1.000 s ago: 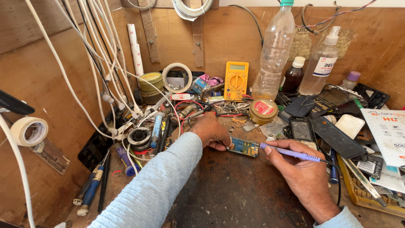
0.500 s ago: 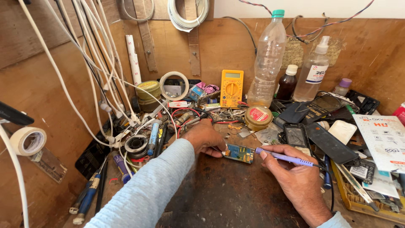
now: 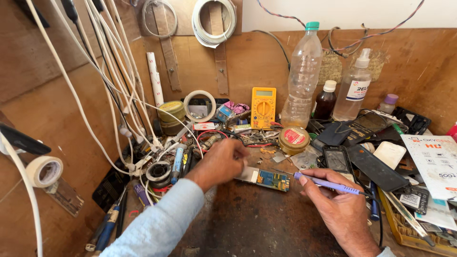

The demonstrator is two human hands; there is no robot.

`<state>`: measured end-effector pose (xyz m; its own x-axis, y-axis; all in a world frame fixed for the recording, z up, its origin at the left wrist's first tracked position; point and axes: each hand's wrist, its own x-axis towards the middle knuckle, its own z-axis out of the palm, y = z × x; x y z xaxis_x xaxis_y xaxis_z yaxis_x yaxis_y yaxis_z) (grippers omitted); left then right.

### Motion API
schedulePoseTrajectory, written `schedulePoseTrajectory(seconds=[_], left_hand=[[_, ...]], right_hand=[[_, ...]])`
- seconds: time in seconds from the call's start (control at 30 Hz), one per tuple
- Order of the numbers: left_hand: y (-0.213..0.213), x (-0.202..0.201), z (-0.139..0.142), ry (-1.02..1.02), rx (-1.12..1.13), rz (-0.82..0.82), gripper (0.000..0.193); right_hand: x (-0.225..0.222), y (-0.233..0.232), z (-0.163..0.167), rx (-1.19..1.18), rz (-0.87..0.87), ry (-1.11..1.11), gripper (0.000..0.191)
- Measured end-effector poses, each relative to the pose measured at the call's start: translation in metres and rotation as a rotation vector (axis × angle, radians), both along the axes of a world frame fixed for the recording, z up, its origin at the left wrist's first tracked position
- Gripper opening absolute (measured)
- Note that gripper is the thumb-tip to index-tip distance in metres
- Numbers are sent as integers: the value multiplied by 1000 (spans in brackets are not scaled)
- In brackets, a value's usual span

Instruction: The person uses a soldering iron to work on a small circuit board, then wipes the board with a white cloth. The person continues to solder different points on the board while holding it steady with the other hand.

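Note:
A small blue circuit board (image 3: 271,180) lies on the dark worn bench top (image 3: 257,223). My left hand (image 3: 220,163), in a light blue sleeve, rests on the board's left end, fingers blurred. My right hand (image 3: 335,209) grips a purple soldering iron (image 3: 328,183) like a pen. Its metal tip points left and hovers just beside the board's right edge. Whether the tip touches the board cannot be told.
A yellow multimeter (image 3: 263,107), a plastic bottle (image 3: 302,78), a spray bottle (image 3: 354,88) and a round tin (image 3: 293,139) stand at the back. Phone parts (image 3: 373,164) crowd the right side. White cables (image 3: 112,95), tape rolls (image 3: 44,170) and screwdrivers (image 3: 109,226) fill the left.
The camera has tilted down and nearer the bench. My left hand shifted slightly on the board and is blurred. My right hand keeps the iron's tip beside the board.

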<state>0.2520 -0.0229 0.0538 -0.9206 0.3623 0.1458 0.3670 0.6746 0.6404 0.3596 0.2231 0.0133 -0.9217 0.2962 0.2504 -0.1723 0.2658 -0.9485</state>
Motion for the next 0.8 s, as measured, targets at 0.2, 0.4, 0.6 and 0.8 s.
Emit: schedulePoseTrajectory(seconds=[0.2,0.4,0.6,0.8], left_hand=[[0,52,-1,21,-49,-114,44],[-5,84,13,31,-75,-58,58],[-8,89,-1,-93,33,77,54],[1,56,-57,-103,309,96,39]], right_hand=[[12,3,-10,-85,26,62,22],[25,4,-11,-103,14,24,19],[31,1,-11,-87,47,62,22],[25,1,-36,-54,54,54,27]])
